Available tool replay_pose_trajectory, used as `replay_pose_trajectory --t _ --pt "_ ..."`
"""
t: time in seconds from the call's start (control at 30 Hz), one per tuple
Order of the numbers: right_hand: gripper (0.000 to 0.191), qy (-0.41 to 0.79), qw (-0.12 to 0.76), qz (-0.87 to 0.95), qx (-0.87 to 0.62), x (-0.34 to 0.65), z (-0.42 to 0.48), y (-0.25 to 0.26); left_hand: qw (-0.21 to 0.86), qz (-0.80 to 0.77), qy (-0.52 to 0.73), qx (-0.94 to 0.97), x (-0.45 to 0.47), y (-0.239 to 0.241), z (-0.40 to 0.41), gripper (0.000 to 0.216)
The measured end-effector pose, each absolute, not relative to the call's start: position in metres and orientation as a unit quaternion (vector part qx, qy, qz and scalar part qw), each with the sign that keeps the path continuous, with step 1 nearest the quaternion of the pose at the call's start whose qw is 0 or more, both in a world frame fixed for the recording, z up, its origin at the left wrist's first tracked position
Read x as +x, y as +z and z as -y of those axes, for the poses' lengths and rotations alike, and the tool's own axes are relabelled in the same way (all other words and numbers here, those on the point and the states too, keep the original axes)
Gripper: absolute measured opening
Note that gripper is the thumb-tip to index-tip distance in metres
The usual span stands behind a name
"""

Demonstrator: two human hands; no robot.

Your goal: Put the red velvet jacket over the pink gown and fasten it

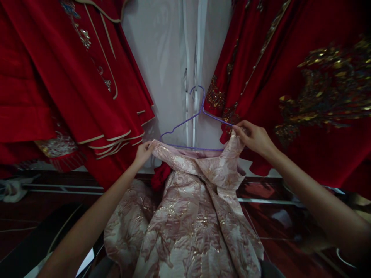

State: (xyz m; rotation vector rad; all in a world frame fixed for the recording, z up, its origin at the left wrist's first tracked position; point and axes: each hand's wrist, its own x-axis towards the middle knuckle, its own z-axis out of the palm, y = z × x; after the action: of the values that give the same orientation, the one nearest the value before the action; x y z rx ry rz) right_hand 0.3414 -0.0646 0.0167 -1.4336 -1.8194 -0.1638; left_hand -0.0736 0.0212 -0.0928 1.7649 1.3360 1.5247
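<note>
A pink dress (185, 216) with a shiny floral brocade pattern hangs down in front of me. A thin purple wire hanger (185, 122) sits at its neckline, with its hook pointing up and its bottom bar running along the top edge. My left hand (144, 153) pinches the left top corner of the dress, just outside the hanger's left end. At the other side my right hand (252, 137) pinches the shoulder strap close to the hanger's right arm. Fingers of both hands are closed on the fabric.
Red garments with cream piping (95, 104) hang at the left. More red garments with gold embroidery (324, 92) hang at the right. Between them stand white doors (162, 58). A metal rail (269, 201) runs low behind the dress, above a dark reddish floor (278, 224).
</note>
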Motion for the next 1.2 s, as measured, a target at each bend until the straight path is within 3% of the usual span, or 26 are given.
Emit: replay_pose_trajectory --t 0.13,0.57,0.87,1.03,1.2 --pt "0.033 -0.072 0.395 0.719 -0.568 0.341 0.063 0.016 0.298 -0.49 0.55 0.607 -0.079 -0.11 -0.025 0.056" --pt "0.031 -0.103 0.389 0.72 -0.565 0.344 0.064 0.02 0.277 -0.47 0.55 0.632 -0.073 -0.087 -0.037 0.051" --pt "0.031 -0.102 0.384 0.723 -0.565 0.343 0.065 0.021 0.318 -0.494 0.525 0.615 -0.081 -0.098 -0.033 0.055" --pt "0.033 -0.08 0.381 0.728 -0.565 0.344 0.064 0.02 0.275 -0.452 0.552 0.645 -0.059 -0.066 -0.03 0.053" --pt "0.033 -0.055 0.388 0.723 -0.569 0.344 0.056 0.011 0.253 -0.391 0.472 0.749 -0.028 -0.019 -0.025 0.048"
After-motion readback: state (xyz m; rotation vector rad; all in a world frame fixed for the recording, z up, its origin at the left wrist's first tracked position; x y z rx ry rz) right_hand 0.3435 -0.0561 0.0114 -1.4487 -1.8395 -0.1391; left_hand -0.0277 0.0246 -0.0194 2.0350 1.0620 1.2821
